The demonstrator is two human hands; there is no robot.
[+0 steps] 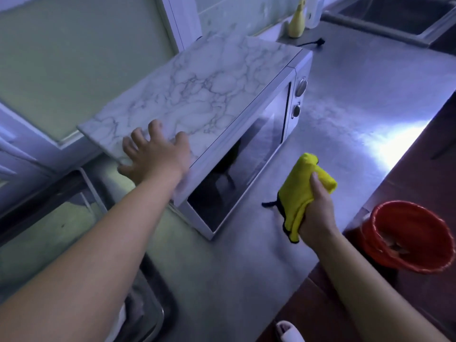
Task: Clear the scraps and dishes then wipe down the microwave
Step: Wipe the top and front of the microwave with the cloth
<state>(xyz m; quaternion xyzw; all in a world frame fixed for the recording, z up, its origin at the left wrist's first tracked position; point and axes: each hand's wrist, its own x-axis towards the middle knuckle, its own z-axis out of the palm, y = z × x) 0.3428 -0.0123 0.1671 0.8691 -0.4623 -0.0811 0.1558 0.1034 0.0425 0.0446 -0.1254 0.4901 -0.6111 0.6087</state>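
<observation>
L hand [153, 154] resting fingers spread on marble slab [197, 82] atop microwave [246, 154], sitting at counter's [345, 114] left end. R hand [317, 213] gripping yellow cloth [303, 186] over counter. Risk: slab looking overhung; pressing its corner prob tipping/sliding it.

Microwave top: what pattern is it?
The white microwave's top is marbled, grey veins on white; head view.

one microwave [246, 156], one yellow cloth [303, 188], one red bucket [370, 243]

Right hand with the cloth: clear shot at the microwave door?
Probably yes. The right hand holds the yellow cloth just in front of the microwave door, with only bare counter between; the left hand rests on top.
</observation>
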